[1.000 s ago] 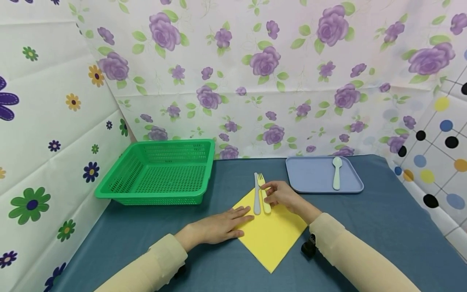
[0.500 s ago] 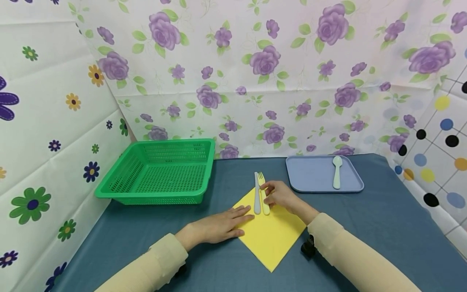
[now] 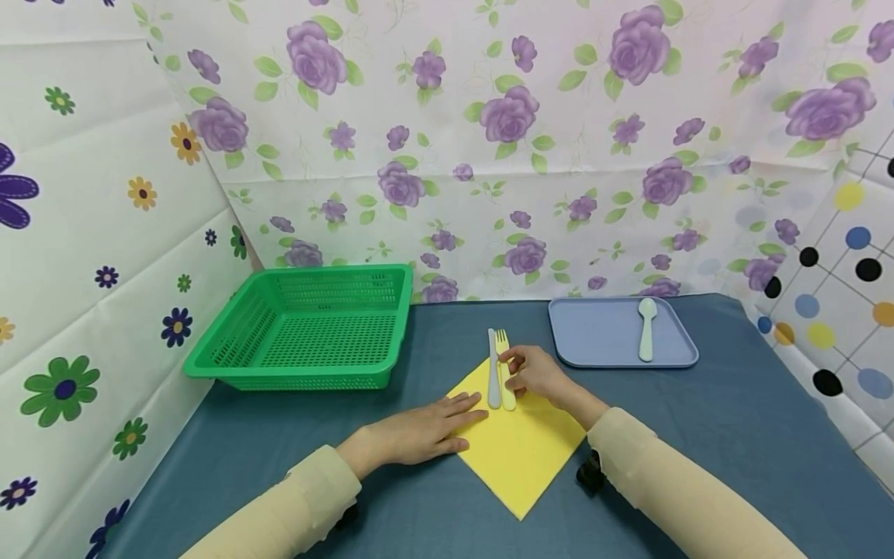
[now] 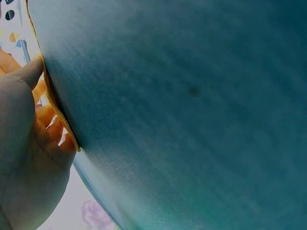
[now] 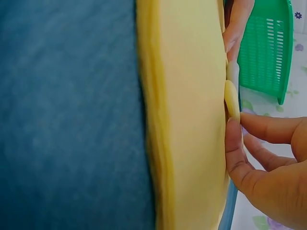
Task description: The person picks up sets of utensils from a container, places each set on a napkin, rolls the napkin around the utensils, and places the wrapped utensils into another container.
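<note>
A yellow napkin (image 3: 520, 458) lies on the blue cloth with one corner toward the person. Across its far corner lie a grey knife (image 3: 493, 380) and, close on its right, a yellow fork (image 3: 509, 397), side by side with their tops pointing away. My right hand (image 3: 541, 374) pinches the fork's handle between thumb and fingers; the right wrist view shows the fork's handle end (image 5: 232, 99) at the fingertips. Spread flat, my left hand (image 3: 426, 432) rests on the napkin's left corner, fingers straight, just left of the knife. In the left wrist view its thumb lies along the napkin's edge.
A green basket (image 3: 293, 382) stands at the back left. At the back right sits a blue-grey tray (image 3: 594, 334) with a pale green spoon (image 3: 646, 334) on it. Flowered curtains hang behind and at the left; a dotted one is at the right.
The fork has shifted slightly left, closer to the knife, with my right hand on it. My left hand has stayed in place on the napkin.
</note>
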Motion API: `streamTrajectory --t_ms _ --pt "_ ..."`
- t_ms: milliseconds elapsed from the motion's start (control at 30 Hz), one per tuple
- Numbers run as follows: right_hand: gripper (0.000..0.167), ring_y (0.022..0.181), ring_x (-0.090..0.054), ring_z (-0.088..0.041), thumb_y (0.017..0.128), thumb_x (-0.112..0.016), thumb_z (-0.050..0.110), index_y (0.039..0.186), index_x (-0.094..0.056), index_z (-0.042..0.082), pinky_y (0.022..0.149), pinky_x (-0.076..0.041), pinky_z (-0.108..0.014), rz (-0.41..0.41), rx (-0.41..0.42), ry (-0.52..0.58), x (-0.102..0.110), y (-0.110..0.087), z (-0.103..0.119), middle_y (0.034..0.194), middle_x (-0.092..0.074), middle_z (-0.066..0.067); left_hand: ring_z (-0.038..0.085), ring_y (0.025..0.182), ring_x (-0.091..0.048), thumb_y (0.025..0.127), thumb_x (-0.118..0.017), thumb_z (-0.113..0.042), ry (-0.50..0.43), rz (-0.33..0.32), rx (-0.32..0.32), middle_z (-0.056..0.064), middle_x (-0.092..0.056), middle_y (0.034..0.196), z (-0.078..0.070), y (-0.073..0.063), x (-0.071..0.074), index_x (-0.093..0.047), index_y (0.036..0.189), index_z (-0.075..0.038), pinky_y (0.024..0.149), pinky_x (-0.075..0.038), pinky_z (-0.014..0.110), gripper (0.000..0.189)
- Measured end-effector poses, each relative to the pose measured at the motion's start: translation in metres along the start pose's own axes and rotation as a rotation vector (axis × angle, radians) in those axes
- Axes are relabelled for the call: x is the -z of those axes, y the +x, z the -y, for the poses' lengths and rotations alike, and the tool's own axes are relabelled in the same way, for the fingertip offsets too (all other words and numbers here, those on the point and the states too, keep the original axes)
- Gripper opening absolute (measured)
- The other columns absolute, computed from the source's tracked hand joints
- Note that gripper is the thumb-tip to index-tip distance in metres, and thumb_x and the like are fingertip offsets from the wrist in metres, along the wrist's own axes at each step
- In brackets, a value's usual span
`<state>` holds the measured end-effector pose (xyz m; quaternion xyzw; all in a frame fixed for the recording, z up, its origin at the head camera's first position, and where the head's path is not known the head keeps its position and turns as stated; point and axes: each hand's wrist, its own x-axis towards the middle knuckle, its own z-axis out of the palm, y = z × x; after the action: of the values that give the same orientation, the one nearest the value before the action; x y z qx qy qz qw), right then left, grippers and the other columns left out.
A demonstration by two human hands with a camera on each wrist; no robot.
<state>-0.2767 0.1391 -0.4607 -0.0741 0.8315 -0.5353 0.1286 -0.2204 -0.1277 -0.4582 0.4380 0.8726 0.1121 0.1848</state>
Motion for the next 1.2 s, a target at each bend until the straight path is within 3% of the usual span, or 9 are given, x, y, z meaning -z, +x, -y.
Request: streamTrajectory --t_ms 400,1200 --pt "0.041 0.071 -0.058 -0.022 0.091 -0.07 -0.015 0.13 -0.063 -0.007 0.064 -0.058 -0.032 -0.016 -0.008 -0.008 -0.0007 0.0007 -0.0011 0.103 -0.055 -0.018 0.015 0.16 -0.009 0.113 -0.04 -0.045 0.005 0.004 0.006 -0.005 -0.01 0.175 -0.0005 -0.0001 0.0016 -0.024 0.168 -0.027 0.128 -0.019 0.041 0.059" --pt "0.041 0.073 -0.058 -0.023 0.093 -0.068 -0.014 0.132 -0.062 -0.006 0.066 -0.06 -0.033 0.019 -0.005 0.023 0.0009 -0.0005 -0.0016 0.096 -0.054 -0.015 0.016 0.16 -0.01 0.113 -0.039 -0.045 0.026 0.0 0.005 -0.005 -0.011 0.175 -0.0001 0.0003 0.0002 -0.025 0.167 -0.027 0.128 -0.02 0.041 0.059"
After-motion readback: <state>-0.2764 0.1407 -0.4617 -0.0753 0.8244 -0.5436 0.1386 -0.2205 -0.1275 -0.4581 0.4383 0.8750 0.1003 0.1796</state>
